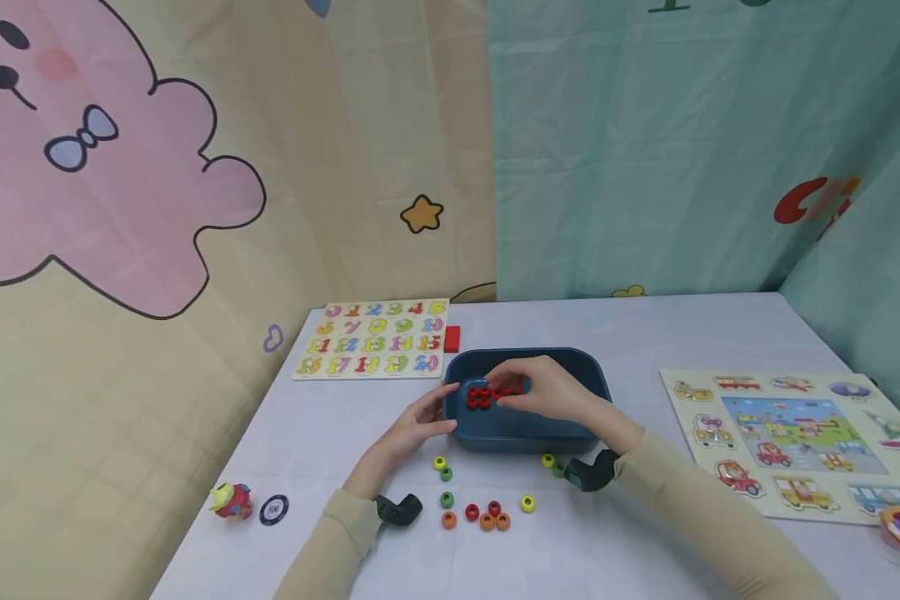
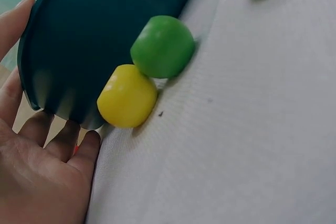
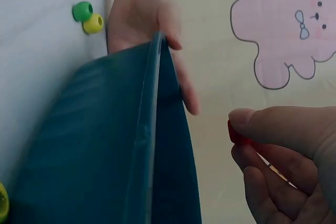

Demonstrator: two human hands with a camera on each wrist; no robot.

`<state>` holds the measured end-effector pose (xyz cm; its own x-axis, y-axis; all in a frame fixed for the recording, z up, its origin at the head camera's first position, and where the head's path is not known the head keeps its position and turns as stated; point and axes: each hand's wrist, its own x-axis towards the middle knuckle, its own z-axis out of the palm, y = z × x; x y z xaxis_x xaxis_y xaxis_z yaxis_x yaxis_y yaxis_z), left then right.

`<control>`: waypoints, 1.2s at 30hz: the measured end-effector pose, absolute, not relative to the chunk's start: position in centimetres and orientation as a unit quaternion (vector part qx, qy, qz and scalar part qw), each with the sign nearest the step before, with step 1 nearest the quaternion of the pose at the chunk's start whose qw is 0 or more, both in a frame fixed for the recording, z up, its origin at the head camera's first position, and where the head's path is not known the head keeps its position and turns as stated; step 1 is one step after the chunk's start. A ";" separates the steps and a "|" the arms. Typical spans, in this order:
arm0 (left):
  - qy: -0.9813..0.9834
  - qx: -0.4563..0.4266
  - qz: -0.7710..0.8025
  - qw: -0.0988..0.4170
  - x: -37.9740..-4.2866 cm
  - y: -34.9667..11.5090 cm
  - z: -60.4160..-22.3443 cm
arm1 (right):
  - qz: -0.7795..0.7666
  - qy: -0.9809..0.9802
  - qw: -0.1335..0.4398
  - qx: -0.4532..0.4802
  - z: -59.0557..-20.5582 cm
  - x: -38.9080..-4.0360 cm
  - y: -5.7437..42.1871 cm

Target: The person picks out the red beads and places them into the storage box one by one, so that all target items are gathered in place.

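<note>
A dark blue bin (image 1: 525,435) stands in the middle of the table. My left hand (image 1: 411,429) spreads its fingers against the bin's left end, touching the outer wall. Over the bin, my right hand (image 1: 543,387) pinches a red bead (image 3: 236,134) between thumb and fingertips, seen close in the right wrist view. Several red beads (image 1: 478,398) sit in rows inside, left of that hand; its fingers hide part of them. Beside the near wall lie a yellow bead (image 2: 127,96) and a green bead (image 2: 164,47), close together in the left wrist view.
Orange beads (image 1: 495,522), red beads (image 1: 472,512) and another yellow bead (image 1: 527,503) lie in front. A number board (image 1: 375,339) and a red block (image 1: 452,339) are behind left; a picture puzzle (image 1: 802,442) lies right. A small toy (image 1: 232,501) and a chip (image 1: 273,510) are at left.
</note>
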<state>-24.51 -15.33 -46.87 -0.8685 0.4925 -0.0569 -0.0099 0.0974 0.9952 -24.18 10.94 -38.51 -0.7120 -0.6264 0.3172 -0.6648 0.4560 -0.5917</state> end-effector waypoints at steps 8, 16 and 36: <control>0.712 0.170 0.654 0.194 -24.4 -15.2 -46.8 | 0.394 -0.860 -0.029 0.323 -40.6 -27.8 9.9; 0.713 0.171 0.652 0.193 -24.3 -15.2 -46.8 | 0.339 -0.893 -0.054 0.292 -41.9 -28.5 8.9; 0.717 0.169 0.648 0.195 -24.4 -15.3 -46.7 | 0.258 -0.920 -0.056 0.289 -43.2 -28.6 8.3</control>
<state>-24.44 -15.34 -46.74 -0.8664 0.4958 -0.0605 -0.0105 0.1032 0.9946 -28.60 8.32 -43.20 -0.8263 -0.5613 0.0467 -0.5035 0.6989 -0.5080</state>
